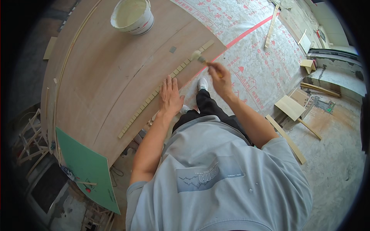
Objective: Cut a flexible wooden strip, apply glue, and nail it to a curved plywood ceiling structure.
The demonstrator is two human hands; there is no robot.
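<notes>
A narrow wooden strip [143, 107] with a row of cuts across it lies slantwise along the near edge of a large plywood board [96, 84]. My left hand [170, 96] rests on the strip about midway, palm down, its fingers stretched out. In my right hand [220, 79] is a paintbrush [202, 59], the fingers wrapped round its handle. Pale bristles touch or hover just over the strip near its far right end; I cannot tell which. Left of the brush, a small grey square piece [172, 49] lies on the plywood.
A white bucket [142, 27] of pale cream paste or glue stands at the plywood's far side. A green board [86, 169] lies at the lower left. Printed white sheeting [246, 65] covers the floor to the right, where wood offcuts [290, 107] and a long batten [286, 139] lie.
</notes>
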